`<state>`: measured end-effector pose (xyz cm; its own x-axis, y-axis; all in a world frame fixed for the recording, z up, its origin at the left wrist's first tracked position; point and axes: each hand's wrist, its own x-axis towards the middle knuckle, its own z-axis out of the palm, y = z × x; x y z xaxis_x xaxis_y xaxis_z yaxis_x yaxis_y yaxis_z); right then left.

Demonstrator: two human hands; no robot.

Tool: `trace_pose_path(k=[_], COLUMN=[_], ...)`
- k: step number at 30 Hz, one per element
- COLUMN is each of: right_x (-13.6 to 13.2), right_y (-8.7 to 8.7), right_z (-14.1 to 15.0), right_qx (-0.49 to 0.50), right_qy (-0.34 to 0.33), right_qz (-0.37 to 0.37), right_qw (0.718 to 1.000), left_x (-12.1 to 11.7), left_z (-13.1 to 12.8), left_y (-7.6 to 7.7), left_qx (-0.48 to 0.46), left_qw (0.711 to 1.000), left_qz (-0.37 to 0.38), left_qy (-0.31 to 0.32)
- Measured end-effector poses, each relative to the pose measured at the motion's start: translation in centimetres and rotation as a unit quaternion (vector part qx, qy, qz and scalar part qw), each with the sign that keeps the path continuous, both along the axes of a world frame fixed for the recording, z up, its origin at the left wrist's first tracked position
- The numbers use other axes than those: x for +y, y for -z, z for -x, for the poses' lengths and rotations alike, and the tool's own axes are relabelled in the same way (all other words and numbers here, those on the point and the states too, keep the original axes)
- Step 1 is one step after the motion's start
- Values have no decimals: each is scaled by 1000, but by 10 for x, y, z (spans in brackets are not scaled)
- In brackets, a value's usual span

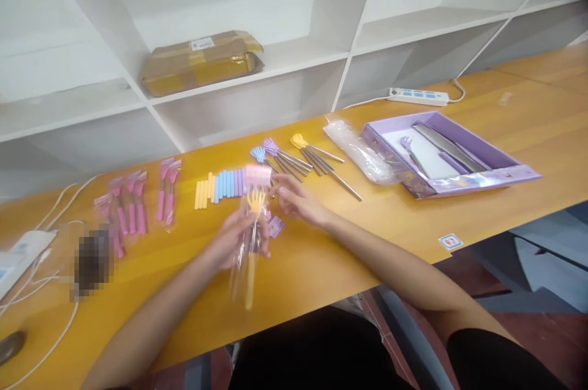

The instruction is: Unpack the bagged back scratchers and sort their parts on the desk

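Inside clear bag (241, 267), yellow scratcher (253, 244)

a broad lane of bare desk (390, 215) runs between the right forearm (390, 270) and the purple box (482, 180), whose raised walls bar a low sweep toward the far right. beyond the right hand (296, 199), yellow-headed back scratchers (316, 158) and a clear plastic bundle (361, 151) obstruct, backed by the white shelf unit (257, 75). a second lane separates the left forearm (165, 313) from bagged pink back scratchers (140, 212), narrowing beside a row of coloured grips (223, 185).
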<state>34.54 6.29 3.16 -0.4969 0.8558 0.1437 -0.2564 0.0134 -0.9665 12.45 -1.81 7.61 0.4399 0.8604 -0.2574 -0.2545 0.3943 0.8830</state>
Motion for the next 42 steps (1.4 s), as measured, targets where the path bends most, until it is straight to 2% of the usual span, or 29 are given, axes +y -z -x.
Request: trace_pose_path(k=[3,5,7,9,11,13,16,19,22,25,27,29,31,33,36,39,42], right_x=[-8,-13,-15,-14,-12,-10,-11,-15,-19,-17,-10,-2,6,11,12,9,5], right_y=[21,28,29,27,25,24,25,25,21,17,17,20,24,27,25,16,6], right_z=[5,6,6,4,0,-3,-4,-3,-3,-8,-12,-17,-21,-24,-27,-30,-32], right_qx=[10,7,-23,-80,-131,-153,-165,-182,-209,-218,-211,-201,-205,-218,-198,-162,-167], right_qy=[10,58,134,173,161,149,169,156,148,199,225,200,146,117,137,127,67], right_qz=[-25,-61,-117,-211,-302,-358,-398,-429,-442,-421,-390,-375,-387,-419,-452,-413,-347], right_qw=[1000,996,984,959,930,909,887,871,860,858,867,883,887,873,859,887,920], left_x=[-8,-10,-10,-11,-13,-14,-18,-20,-23,-24,-24,-25,-25,-25,-25,-26,-27], left_z=[-6,-5,-5,-6,-7,-8,-8,-8,-10,-13,-14,-14,-13,-13,-13,-12,-11], left_y=[19,26,33,39,44,47,49,50,53,57,59,62,64,65,65,65,65], left_qx=[13,27,35,39,42,46,62,84,100,94,82,71,64,61,57,44,35], left_qw=[999,997,996,995,994,995,995,993,992,994,995,995,995,995,996,996,996], left_qz=[45,67,82,87,81,67,48,41,30,12,13,23,29,26,20,21,17], left_qy=[6,6,18,37,54,63,65,76,74,60,57,61,65,69,71,77,78])
